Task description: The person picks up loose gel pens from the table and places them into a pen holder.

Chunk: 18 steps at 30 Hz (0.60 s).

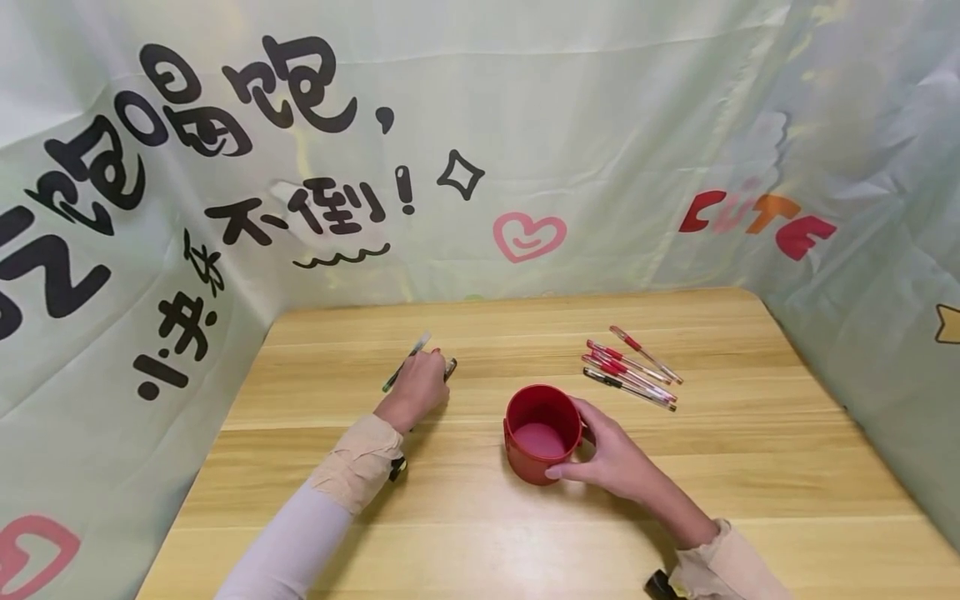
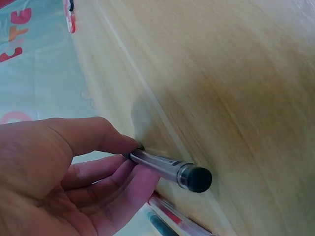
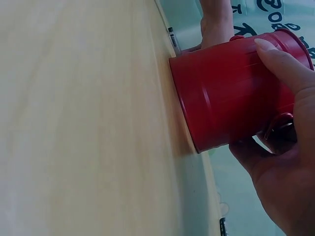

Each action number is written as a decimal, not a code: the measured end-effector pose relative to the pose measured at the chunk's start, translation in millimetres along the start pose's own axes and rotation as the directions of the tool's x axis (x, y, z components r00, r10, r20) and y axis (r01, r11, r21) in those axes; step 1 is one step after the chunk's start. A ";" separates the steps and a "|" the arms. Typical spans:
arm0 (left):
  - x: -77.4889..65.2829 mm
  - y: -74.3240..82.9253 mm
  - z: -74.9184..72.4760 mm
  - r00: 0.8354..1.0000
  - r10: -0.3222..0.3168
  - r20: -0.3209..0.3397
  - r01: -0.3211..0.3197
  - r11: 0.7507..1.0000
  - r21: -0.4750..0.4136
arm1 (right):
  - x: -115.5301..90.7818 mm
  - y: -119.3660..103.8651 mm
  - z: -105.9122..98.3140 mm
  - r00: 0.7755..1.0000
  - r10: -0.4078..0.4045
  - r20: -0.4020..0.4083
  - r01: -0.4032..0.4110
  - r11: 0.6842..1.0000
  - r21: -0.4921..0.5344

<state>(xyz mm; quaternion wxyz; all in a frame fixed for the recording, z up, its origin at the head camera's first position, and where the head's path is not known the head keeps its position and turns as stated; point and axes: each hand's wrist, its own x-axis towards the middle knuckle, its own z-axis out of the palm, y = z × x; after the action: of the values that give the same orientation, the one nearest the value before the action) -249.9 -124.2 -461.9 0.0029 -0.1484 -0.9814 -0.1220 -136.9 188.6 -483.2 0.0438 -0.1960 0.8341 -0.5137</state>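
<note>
Pen [image 2: 160, 166] in left grip [image 1: 422, 382], dark end [image 2: 199, 179] beyond fingertips [image 2: 146, 181]

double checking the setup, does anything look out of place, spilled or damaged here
One mild oddity: at right in the head view, a black pen lies alongside several red pens, so its colour stands out. I see no spill, and the red bucket in the right hand shows no obvious damage.

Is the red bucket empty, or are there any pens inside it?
Empty: the head view looks into the red bucket and shows its bare inner bottom, with no pen there. The right hand holds its side.
</note>
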 end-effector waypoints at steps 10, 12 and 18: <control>2.3 5.9 -8.2 0.998 -0.066 0.018 0.068 0.985 -0.157 | 1.3 -1.0 0.2 1.000 0.005 0.008 -0.005 1.000 0.007; 2.2 8.1 -12.1 0.997 -0.074 0.021 0.077 0.977 -0.200 | 1.9 -1.0 0.4 1.000 0.002 0.010 -0.002 1.000 0.002; 0.6 13.7 -25.3 0.996 -0.085 -0.010 0.080 0.968 -0.240 | 3.7 -1.2 3.1 1.000 0.005 0.014 -0.006 1.000 0.026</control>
<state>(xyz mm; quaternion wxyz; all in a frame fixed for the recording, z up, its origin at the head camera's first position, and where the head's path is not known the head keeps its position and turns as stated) -247.3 -117.5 -434.1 -0.0101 -0.1053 -0.9648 -0.2407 -139.1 184.1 -483.1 0.0535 -0.1966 0.8276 -0.5230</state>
